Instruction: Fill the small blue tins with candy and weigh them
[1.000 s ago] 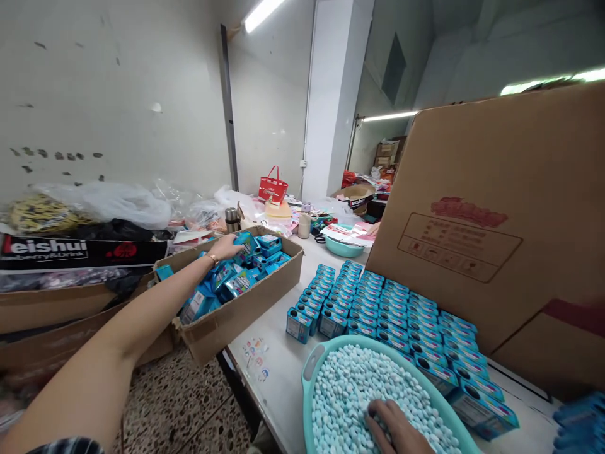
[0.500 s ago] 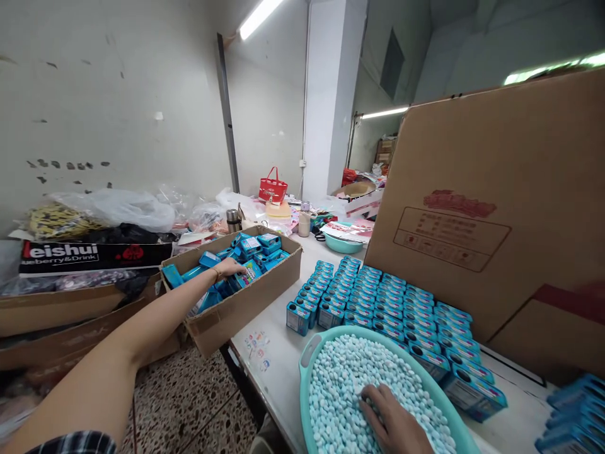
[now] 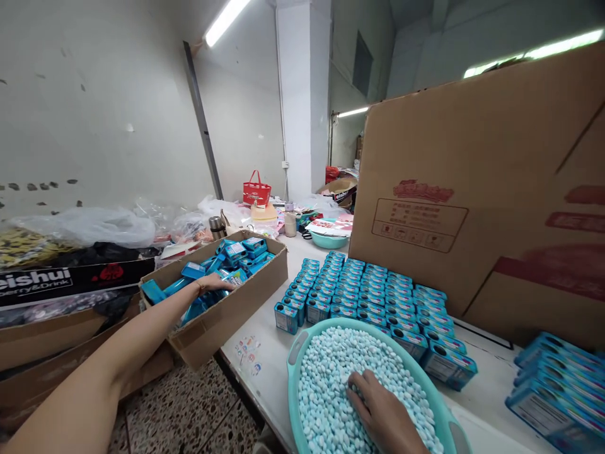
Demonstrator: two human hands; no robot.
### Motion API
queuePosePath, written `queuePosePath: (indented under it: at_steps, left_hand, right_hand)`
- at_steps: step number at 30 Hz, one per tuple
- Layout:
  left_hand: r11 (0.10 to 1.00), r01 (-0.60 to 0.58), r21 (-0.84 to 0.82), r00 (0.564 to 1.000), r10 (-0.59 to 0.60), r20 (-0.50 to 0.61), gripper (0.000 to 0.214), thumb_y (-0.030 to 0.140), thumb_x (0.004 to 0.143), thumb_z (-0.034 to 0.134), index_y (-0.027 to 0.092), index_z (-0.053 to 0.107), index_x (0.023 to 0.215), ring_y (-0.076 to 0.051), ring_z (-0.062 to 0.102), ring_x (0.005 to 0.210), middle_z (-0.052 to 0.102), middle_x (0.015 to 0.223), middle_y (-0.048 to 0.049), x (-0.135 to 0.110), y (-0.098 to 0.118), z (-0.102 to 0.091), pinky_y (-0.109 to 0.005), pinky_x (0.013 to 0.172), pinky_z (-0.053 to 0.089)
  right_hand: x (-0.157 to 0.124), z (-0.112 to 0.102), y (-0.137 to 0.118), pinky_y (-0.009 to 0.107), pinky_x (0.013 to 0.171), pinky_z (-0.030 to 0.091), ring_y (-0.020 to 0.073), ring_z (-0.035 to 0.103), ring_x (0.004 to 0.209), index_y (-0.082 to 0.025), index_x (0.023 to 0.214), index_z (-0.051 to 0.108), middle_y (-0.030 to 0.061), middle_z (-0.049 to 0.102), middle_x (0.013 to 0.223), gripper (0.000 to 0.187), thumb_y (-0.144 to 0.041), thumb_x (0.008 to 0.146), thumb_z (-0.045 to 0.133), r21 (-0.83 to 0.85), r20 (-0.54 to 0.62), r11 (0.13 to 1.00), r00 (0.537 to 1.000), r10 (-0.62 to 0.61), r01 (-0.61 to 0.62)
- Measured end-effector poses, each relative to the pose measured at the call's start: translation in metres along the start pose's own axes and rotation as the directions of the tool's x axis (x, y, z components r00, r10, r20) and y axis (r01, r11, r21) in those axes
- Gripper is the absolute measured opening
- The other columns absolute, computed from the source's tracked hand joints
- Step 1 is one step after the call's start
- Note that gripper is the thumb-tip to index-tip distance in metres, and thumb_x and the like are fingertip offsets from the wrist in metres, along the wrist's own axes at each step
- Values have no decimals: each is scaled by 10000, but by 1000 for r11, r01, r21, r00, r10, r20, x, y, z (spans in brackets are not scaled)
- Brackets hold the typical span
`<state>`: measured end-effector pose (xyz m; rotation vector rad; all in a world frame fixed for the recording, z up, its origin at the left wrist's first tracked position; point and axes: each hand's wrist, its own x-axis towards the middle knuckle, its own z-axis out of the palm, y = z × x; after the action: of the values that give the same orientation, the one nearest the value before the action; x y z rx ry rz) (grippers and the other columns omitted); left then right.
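Note:
My left hand (image 3: 213, 284) reaches into an open cardboard box (image 3: 227, 315) beside the table, among loose small blue boxes (image 3: 241, 255). Its fingers curl over the boxes; what they hold is hidden. My right hand (image 3: 378, 410) rests palm down in a teal plastic basin (image 3: 295, 353) full of pale blue-white candies (image 3: 331, 378), fingers bent into the pile. Beyond the basin, upright blue boxes (image 3: 359, 293) stand in tight rows on the white table (image 3: 265, 372).
A large brown carton (image 3: 472, 189) stands upright at the right. More blue boxes (image 3: 553, 378) lie stacked at the near right. Bags, a red basket (image 3: 256, 191), a thermos (image 3: 216, 226) and a small teal bowl (image 3: 328, 239) crowd the far end. Flat cartons lie left.
My left hand has drawn back from the far end of the cardboard box toward its middle. My right hand has slid further up into the candies. The camera turned right.

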<state>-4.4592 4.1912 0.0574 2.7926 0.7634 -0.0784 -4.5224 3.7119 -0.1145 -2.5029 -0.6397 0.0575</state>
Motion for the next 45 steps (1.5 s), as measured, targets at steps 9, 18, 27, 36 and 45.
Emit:
queuePosePath:
  at_steps: [9,18,27,36,45]
  left_hand:
    - [871,-349,346,859,445,-255,716,372,698,653,187,412,1347,-372,420,1268,453,1318,-149,-90,85,-37,-445,1065,352]
    - [358,-912,200,391,906,163,888,108,596,615,192,341,1437,-326,532,1112,558,1224,-142,-227,203,61,-452,966,462]
    - [303,-584,-753,685,681,-258,951,432,633,814,242,341,1436,-333,508,1281,530,1373,-128,-232,193,133,-473,1076,441]
    - [156,-197,-968,978,99,-183,478,355,631,808,247,651,1069,-276,696,928,718,1019,-23,-231,125,162,-434,862,589]
    - [493,-364,-790,924,295,-242,706,438,603,807,233,490,1200,-269,672,946,663,1072,-68,-202,125,168,-398,844,559]
  right_hand:
    - [-10,-26,-12,407,846,459,294,583,1030,-267,1071,652,77,637,1060,267,-438,898,543,-91,-21,995,999,-46,44]
    - [-19,-40,-46,566,1137,257,358,234,1417,-175,1526,-12,199,240,1547,1143,-425,720,759,167,-323,923,903,-282,348]
    - [-39,-38,-61,421,902,522,232,627,1033,-258,1314,301,59,609,1201,787,-394,710,787,895,-246,394,968,50,207]
    - [-38,-18,-44,610,1142,197,336,243,1429,-229,1408,382,142,331,1535,639,-419,854,636,15,62,862,860,-507,507]
    - [4,8,-37,635,1069,286,310,375,1285,-184,1094,587,113,574,1196,234,-238,955,406,-390,245,617,723,-646,683]
